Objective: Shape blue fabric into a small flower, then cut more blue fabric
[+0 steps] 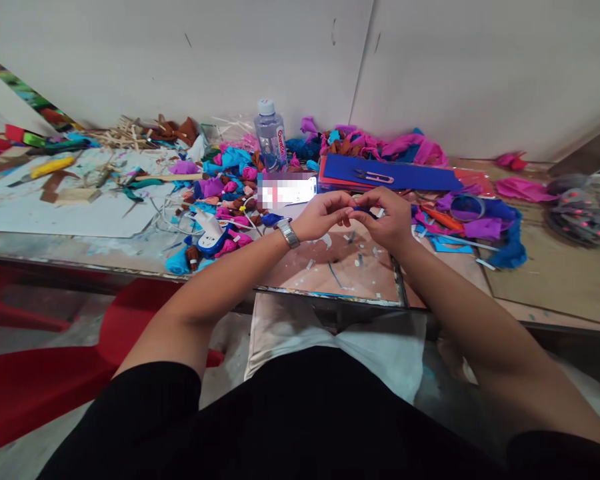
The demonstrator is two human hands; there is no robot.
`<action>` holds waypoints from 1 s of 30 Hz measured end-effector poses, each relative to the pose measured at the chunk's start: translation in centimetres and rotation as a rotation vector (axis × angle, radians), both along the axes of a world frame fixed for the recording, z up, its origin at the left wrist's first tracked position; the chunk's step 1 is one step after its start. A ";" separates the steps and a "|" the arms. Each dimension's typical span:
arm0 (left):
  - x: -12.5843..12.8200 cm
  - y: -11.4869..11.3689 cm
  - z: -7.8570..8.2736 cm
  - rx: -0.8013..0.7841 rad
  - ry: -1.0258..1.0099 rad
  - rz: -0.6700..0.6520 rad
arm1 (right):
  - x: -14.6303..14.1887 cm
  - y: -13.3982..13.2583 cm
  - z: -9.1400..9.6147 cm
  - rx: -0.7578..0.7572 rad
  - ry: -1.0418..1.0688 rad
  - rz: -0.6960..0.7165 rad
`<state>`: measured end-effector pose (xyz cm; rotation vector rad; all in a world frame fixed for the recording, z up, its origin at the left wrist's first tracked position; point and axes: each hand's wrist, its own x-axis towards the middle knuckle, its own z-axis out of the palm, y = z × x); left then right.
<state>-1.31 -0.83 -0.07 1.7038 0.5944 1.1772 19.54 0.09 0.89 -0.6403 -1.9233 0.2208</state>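
At the near left, below the table [347,283], there is a red chair [130,320]. The near middle part of the table is a pinkish surface with small scraps lying on it. Above its far part the two hands are together, with the fingertips meeting. The left hand [330,212], with a metal watch [287,233] on its wrist, and the right hand [386,217] pinch a small dark blue piece [364,209] between them; the fingers cover most of it.

To the left of the hands, a white and blue socket block [215,243] sits among coloured crumpled pieces [227,190], with cables around it. To the right are a ring of tape [467,208] and an orange tool [443,219], near a blue crumpled strip [510,240]. At the far right, a transparent wrapping [580,217] contains dark things with pink dots.

Just beyond the hands lies a lit phone [305,192], partly blurred. Farther, small snips [374,176] rest on a blue sheet [415,175]. A transparent bottle [271,143] with white cap stands upright; how much it contains, I cannot tell. A pale wall [260,53] closes the far side.
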 end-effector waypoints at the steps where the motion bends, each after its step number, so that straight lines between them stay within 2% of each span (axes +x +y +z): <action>1: 0.0 0.0 0.0 -0.001 -0.006 0.008 | 0.0 0.0 0.0 -0.008 -0.004 -0.001; 9: -0.3 0.1 0.5 -0.015 -0.048 0.115 | -0.1 -0.5 0.2 0.016 -0.009 -0.059; 22: -0.5 0.0 0.6 -0.017 -0.026 0.131 | 0.0 -0.3 0.1 0.027 -0.005 -0.094; 30: -0.3 0.1 0.3 -0.046 -0.040 0.133 | -0.1 -0.4 0.6 0.033 -0.053 0.009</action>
